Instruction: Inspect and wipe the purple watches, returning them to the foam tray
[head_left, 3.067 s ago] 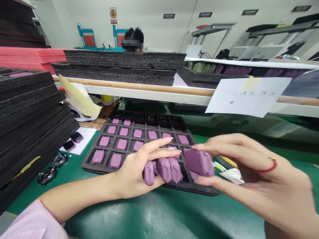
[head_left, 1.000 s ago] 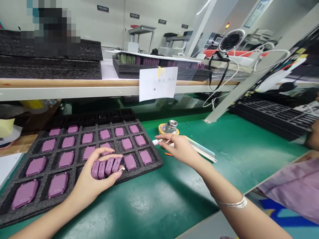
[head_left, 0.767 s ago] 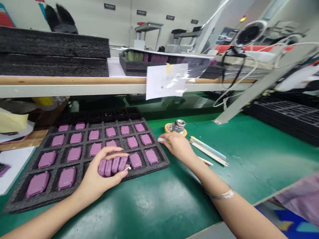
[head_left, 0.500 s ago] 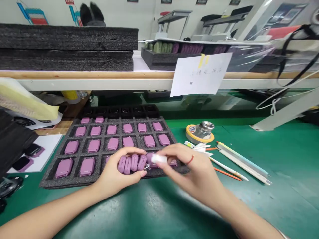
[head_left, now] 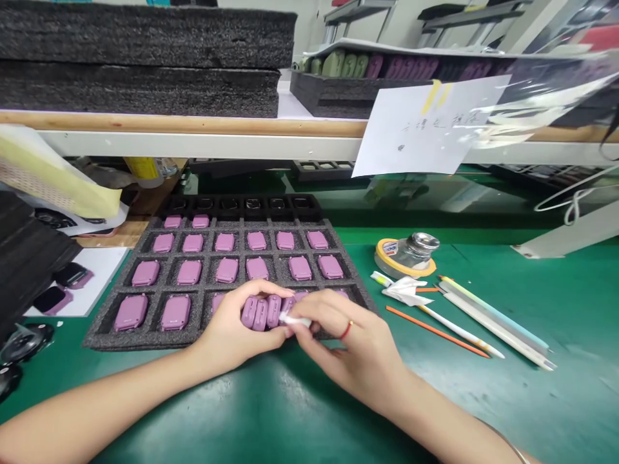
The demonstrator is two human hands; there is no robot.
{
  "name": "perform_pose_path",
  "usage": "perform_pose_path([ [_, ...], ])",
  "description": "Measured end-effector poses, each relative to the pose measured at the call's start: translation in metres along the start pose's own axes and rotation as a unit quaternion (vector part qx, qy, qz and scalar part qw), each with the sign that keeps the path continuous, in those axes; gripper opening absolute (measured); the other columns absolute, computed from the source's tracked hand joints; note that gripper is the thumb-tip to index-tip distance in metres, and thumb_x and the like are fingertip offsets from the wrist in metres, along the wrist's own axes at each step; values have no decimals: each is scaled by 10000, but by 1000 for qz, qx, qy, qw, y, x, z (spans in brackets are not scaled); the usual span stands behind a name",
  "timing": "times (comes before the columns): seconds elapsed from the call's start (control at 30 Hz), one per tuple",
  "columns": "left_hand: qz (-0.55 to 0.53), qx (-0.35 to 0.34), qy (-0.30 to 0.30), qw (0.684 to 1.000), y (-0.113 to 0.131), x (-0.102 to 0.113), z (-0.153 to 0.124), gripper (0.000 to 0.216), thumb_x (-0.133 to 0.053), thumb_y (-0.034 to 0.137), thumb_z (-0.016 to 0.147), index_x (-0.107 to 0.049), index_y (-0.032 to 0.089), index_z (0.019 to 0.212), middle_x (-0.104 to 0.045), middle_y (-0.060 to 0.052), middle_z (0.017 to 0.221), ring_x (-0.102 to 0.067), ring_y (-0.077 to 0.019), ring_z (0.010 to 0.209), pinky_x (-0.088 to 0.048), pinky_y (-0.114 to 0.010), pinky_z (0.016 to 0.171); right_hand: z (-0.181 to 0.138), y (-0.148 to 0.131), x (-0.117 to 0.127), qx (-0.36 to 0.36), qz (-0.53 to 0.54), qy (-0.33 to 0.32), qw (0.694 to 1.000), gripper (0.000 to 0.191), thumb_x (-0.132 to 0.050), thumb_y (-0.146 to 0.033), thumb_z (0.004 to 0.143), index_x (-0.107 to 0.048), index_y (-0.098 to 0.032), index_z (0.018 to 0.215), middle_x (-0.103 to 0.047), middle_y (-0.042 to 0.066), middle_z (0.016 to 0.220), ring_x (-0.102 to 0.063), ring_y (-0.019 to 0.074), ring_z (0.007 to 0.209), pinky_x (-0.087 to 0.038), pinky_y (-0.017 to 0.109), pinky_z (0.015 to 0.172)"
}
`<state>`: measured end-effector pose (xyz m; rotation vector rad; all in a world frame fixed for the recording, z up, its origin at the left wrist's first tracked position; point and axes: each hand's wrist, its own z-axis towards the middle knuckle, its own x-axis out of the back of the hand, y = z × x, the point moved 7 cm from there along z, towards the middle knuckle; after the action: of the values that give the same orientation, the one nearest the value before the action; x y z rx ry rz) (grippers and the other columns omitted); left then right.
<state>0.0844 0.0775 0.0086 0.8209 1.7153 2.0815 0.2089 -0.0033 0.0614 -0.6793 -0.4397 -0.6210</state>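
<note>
My left hand (head_left: 232, 322) sits over the front of the black foam tray (head_left: 99, 340), shut on several mauve plastic device cases (head_left: 261, 312) stacked on edge. My right hand (head_left: 351, 345) is shut on a small white swab (head_left: 296, 320), whose tip presses against the end of that stack. The fingers of both hands nearly meet and hide part of the cases. Several more mauve cases (head_left: 188, 272) lie in the tray's foam pockets, and the tray's back row of pockets (head_left: 239, 206) holds no mauve cases.
To the right, on the green mat (head_left: 290, 412), lie a tape roll (head_left: 387, 258) with a glass jar (head_left: 418, 250), a crumpled tissue (head_left: 406, 291), and several pens and sticks (head_left: 493, 322). Black foam sheets (head_left: 140, 64) sit on the shelf above, with a paper sign (head_left: 425, 125) hanging from it.
My right hand has moved from beside the jar to the stack in my left hand, bringing the white swab against it. The view has shifted, and my left hand still holds the cases.
</note>
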Motion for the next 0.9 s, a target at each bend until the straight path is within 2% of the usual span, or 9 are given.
perform_pose_path([
  [0.1, 13, 14, 5, 1000, -1, 0, 0, 309, -803, 224, 701, -680, 218, 984, -750, -10, 1012, -692, -199, 974, -520, -357, 944, -2, 2, 0, 0, -24, 9, 1000, 198, -603, -50, 910, -608, -215, 1020, -689, 45, 887, -685, 151, 812, -598, 271, 727],
  [0.2, -4, 11, -6, 1000, -1, -2, 1, 312, -795, 210, 701, -680, 219, 991, -753, -16, 1065, -690, -205, 1025, -513, -355, 966, -4, 3, -2, 8, -29, 2, 1000, 201, -594, -62, 922, -599, -208, 1062, -694, 58, 920, -689, 160, 836, -602, 284, 750],
  [0.33, 0, 25, -6, 1000, -3, -1, 2, 306, -812, 236, 698, -678, 215, 973, -753, -14, 1008, -694, -199, 959, -528, -349, 920, -7, 5, -2, 17, -45, 4, 999, 189, -598, -62, 926, -595, -205, 1050, -689, 61, 914, -680, 166, 822, -597, 292, 730],
  [0.47, -7, 25, -17, 1000, -2, -2, 2, 304, -811, 232, 701, -680, 219, 974, -755, -16, 1057, -691, -200, 1002, -520, -349, 947, -8, 6, -4, 22, -46, -13, 999, 188, -575, -54, 938, -601, -188, 1067, -692, 77, 951, -677, 174, 880, -594, 297, 782],
  [0.6, -1, 35, -7, 999, -2, -1, 3, 305, -814, 239, 695, -675, 218, 965, -751, -4, 987, -691, -185, 938, -532, -339, 910, -8, 6, -3, 21, -46, -1, 999, 198, -586, -37, 929, -601, -175, 1070, -682, 79, 937, -664, 162, 845, -584, 283, 758],
  [0.73, -9, 34, -10, 999, -1, -2, 3, 303, -808, 234, 689, -680, 213, 962, -756, -19, 1037, -694, -199, 973, -535, -344, 913, -9, 6, -6, 23, -40, -11, 999, 189, -569, -43, 941, -611, -177, 1069, -687, 79, 943, -667, 167, 875, -584, 290, 785],
  [0.9, 13, 39, 0, 999, -2, -1, 3, 307, -812, 229, 684, -673, 220, 958, -741, 2, 955, -688, -185, 899, -541, -332, 859, -9, 9, -4, 17, -48, 13, 999, 183, -588, -50, 937, -612, -188, 1055, -687, 73, 925, -662, 159, 828, -586, 292, 741],
])
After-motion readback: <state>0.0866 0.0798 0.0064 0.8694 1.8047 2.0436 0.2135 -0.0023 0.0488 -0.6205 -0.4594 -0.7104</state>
